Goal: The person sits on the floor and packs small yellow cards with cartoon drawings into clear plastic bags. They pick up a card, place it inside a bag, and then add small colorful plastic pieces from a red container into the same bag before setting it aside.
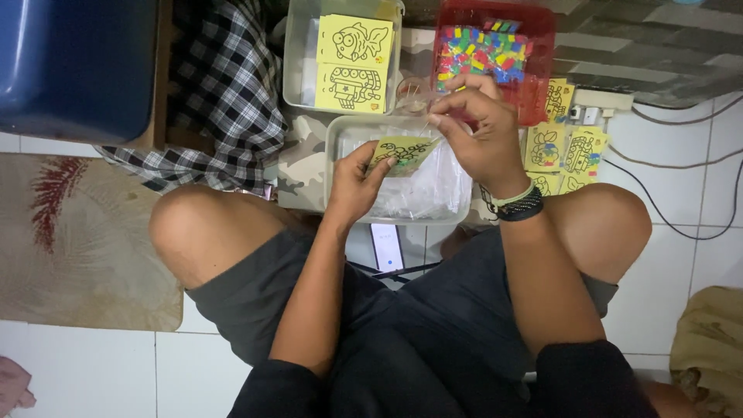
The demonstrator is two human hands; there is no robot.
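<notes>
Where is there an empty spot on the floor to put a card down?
Bare white tiles lie left of the knee, below the patterned mat. More bare tile sits right, crossed by cables. In front it is crowded: clear tray, red basket, both hands on a yellow card.

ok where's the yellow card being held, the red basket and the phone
yellow card [402,152], head view, on its printed face between the hands
red basket [534,31], head view, on its right wall
phone [387,248], head view, on its screen between the legs
</notes>
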